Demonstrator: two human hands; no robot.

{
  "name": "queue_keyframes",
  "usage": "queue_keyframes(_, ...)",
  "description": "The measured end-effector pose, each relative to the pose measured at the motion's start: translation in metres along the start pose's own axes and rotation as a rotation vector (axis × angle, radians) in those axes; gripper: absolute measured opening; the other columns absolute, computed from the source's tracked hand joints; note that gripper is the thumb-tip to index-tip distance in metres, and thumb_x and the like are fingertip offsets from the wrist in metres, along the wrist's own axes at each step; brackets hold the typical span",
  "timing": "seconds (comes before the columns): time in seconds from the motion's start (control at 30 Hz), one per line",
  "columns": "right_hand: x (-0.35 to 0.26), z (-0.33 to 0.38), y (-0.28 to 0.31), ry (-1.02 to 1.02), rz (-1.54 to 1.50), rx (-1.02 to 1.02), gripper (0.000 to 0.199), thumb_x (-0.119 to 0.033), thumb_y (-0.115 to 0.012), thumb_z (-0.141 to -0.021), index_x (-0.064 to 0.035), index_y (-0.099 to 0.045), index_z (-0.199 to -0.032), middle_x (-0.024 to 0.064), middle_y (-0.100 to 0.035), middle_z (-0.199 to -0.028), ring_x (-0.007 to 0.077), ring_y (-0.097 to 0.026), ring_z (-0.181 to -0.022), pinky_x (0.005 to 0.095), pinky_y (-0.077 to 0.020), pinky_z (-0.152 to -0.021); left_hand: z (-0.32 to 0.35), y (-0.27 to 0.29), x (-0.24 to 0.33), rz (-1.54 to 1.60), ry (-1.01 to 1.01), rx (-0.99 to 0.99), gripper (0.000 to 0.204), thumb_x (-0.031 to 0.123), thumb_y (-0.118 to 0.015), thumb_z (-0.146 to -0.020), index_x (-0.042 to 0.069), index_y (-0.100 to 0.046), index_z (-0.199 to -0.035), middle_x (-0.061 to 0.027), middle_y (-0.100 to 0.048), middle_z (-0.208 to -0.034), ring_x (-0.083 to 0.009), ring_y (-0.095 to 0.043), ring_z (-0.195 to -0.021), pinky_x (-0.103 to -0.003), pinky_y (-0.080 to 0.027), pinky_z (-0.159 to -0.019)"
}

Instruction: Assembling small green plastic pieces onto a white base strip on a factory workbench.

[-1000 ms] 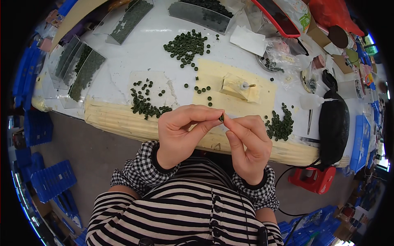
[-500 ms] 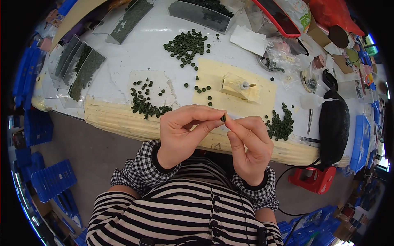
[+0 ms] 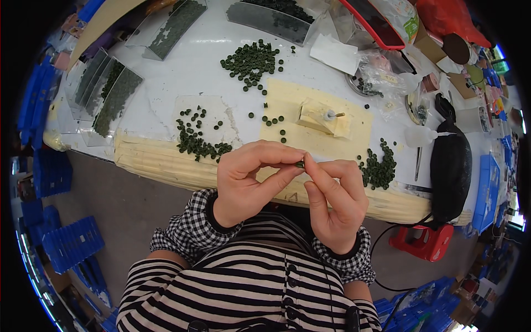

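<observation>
A small dark green round piece (image 3: 300, 164) is pinched between the thumb and index fingertip of my left hand (image 3: 243, 180). My right hand (image 3: 338, 202) meets it from the other side, its index fingertip pressed against the piece, its thumb lower and the other fingers curled. Fingertips hide most of the piece. Beyond my left hand lies a scattered heap of similar green pieces (image 3: 200, 145) on and beside a pale sheet (image 3: 213, 105). To the right of my right hand is another heap (image 3: 379, 169). A larger pile (image 3: 251, 61) rests farther back.
A wrapped block with a metal pin (image 3: 323, 119) stands on a yellow sheet (image 3: 282, 94). Clear bins (image 3: 124, 91) of green pieces stand at left and back. A padded yellow edge (image 3: 160, 163) runs along the table front. At right are a black bag (image 3: 449, 171), tweezers (image 3: 417, 164) and a red stool (image 3: 423, 243).
The small green piece has turned slightly between my fingertips. My right index finger has shifted a little up against it, and its thumb has moved slightly down. The heaps have not moved.
</observation>
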State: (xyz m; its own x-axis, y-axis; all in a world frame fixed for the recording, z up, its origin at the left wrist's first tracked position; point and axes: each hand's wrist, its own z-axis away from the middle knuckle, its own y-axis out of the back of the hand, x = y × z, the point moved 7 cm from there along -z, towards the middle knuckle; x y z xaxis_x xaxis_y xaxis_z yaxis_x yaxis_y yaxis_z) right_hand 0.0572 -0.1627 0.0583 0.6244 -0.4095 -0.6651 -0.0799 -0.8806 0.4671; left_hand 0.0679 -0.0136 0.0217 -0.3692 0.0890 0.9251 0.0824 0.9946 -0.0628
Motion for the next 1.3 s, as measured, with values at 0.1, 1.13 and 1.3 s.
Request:
queue_keyframes(0.1,-0.002,-0.001,0.003,0.0,0.01,0.01,0.038,0.001,-0.073,-0.075,-0.001,-0.07,-0.113,0.0077,-0.064,-0.085,0.0221,-0.056,-0.074,0.0305,-0.045,-0.065,0.002,-0.001,-0.002,0.083,0.005,0.005,0.023,-0.009,-0.07,-0.08,-0.001,-0.068,-0.101,-0.014,-0.07,-0.101,-0.018,-0.068,-0.092,-0.028,-0.055,-0.08)
queue_keyframes(1.13,0.031,0.013,0.036,-0.208,0.218,0.137,0.033,0.002,-0.072,-0.079,-0.0023,-0.07,-0.112,0.0103,-0.061,-0.09,0.0229,-0.056,-0.079,0.0306,-0.0455,-0.069,0.005,-0.006,-0.016,0.511,0.19,-0.119,0.02,-0.006,-0.065,-0.087,-0.008,-0.063,-0.107,-0.0184,-0.069,-0.101,-0.0209,-0.069,-0.093,-0.03,-0.057,-0.083)
queue_keyframes(1.3,0.057,0.025,0.047,-0.303,0.639,0.023,0.023,-0.005,-0.072,-0.08,-0.0024,-0.07,-0.102,0.008,-0.06,-0.089,0.0253,-0.055,-0.084,0.037,-0.0443,-0.073,0.005,-0.005,-0.024,0.602,0.282,-0.151,0.022,-0.002,-0.061,-0.092,-0.009,-0.061,-0.113,-0.019,-0.069,-0.103,-0.0206,-0.069,-0.095,-0.03,-0.058,-0.084)
